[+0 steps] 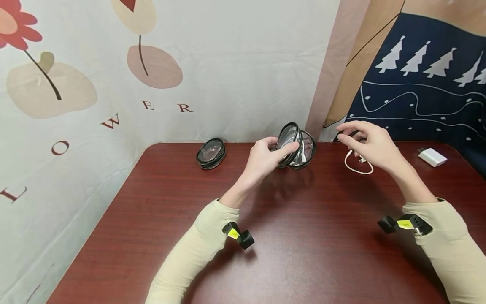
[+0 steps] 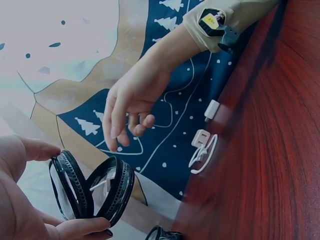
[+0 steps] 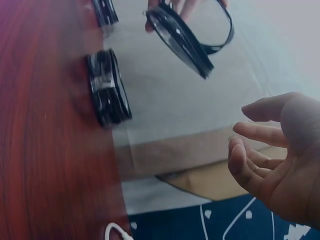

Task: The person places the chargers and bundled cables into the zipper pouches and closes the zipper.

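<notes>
My left hand (image 1: 262, 158) grips a round clear case (image 1: 288, 137) with black zip edging, raised above the back of the table. In the left wrist view its two halves stand apart in a V, and a white cable (image 2: 100, 186) shows inside. My right hand (image 1: 370, 141) hovers to the right of it, fingers loosely bent, with nothing between them in the right wrist view. Below that hand a white cable (image 1: 358, 172) lies on the table. In the left wrist view, a small white block with two slots (image 2: 201, 137) sits beside that cable.
On the dark red table (image 1: 303, 253), a second round case (image 1: 211, 153) lies at the back left. Another round case (image 3: 107, 90) rests on the table in the right wrist view. A white charger (image 1: 433, 157) lies at the far right. Printed cloth (image 1: 243, 63) hangs behind.
</notes>
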A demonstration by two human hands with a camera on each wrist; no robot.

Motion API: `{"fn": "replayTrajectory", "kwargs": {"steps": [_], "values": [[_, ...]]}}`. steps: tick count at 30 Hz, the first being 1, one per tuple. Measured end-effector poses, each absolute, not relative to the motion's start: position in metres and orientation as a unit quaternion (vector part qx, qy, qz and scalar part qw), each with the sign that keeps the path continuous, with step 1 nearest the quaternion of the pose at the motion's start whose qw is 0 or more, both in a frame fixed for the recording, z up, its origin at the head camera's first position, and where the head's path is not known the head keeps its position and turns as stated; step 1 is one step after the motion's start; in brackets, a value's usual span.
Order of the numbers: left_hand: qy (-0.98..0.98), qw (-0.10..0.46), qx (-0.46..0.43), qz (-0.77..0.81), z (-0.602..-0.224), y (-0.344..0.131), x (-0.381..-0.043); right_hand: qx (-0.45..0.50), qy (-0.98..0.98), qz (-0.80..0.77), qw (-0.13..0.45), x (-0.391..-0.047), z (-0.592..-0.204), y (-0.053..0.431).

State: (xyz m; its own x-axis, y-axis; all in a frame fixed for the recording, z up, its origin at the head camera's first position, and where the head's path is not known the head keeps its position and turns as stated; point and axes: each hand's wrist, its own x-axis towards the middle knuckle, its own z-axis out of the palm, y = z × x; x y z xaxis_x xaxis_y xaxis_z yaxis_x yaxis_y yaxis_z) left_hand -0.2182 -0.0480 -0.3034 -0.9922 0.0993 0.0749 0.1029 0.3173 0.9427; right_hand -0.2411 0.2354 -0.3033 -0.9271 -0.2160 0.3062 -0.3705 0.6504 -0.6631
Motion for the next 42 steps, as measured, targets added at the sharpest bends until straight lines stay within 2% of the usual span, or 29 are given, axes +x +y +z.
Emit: {"fn": "replayTrajectory", "kwargs": {"steps": [8,19,31,42], "values": [[-0.812,0.001,-0.061,-0.581,-0.304,-0.049,-0.220,0.138,-0.918,0.362,0.088,-0.251,-0.307,0.260],[-0.815,-0.004,-0.059,-0.576,-0.305,-0.050,-0.220,0.094,-0.938,0.318,0.101,-0.264,-0.317,0.298],[-0.811,-0.009,-0.051,-0.583,-0.306,-0.050,-0.221,0.048,-0.956,0.280,0.076,-0.273,-0.337,0.331],[-0.809,-0.015,-0.050,-0.585,-0.307,-0.051,-0.222,0.046,-0.967,0.245,0.057,-0.276,-0.351,0.351]]}}
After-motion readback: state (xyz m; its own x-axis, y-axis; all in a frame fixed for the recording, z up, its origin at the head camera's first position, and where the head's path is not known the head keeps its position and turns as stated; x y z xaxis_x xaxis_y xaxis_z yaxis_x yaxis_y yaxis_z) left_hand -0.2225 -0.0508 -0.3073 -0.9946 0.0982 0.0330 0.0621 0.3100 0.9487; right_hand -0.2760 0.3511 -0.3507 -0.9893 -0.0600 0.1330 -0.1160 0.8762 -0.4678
